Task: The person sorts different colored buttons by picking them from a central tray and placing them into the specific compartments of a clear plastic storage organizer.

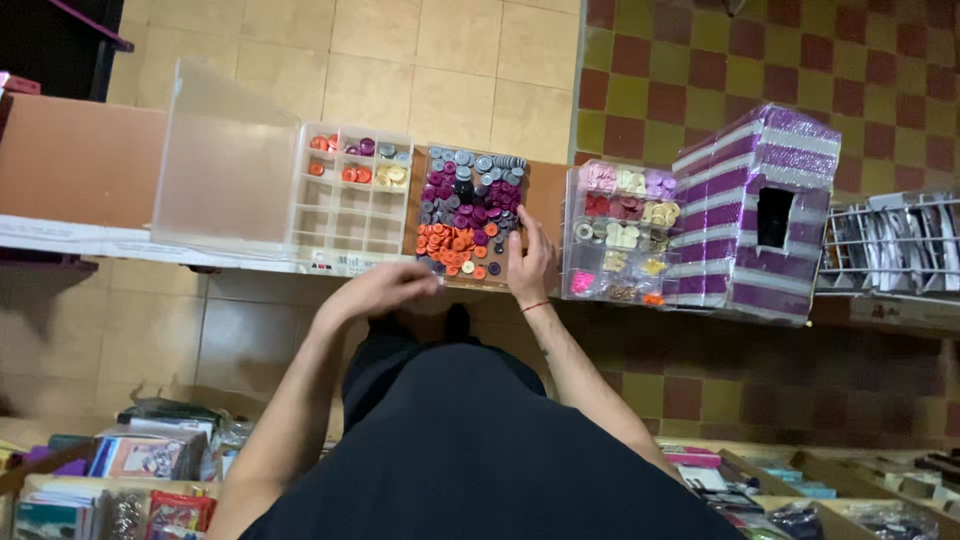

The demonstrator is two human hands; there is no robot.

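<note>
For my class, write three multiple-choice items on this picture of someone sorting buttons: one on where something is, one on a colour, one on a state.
1. Where is the purple striped box?
A. At the right of the clear button cases
B. On the floor
C. Under the left hand

2. What colour are the buttons nearest the person in the middle tray?
A. Green
B. Orange
C. White

3. How is the lid of the left case?
A. Shut flat
B. Missing
C. Open, standing up

Answers:
1 A: it stands at the right end of the shelf, beside the full clear case.
2 B: the tray's near end holds an orange heap.
3 C: the clear lid rises beside the compartments.

The right hand rests on the middle tray; the left hand hovers by its near edge.
</note>
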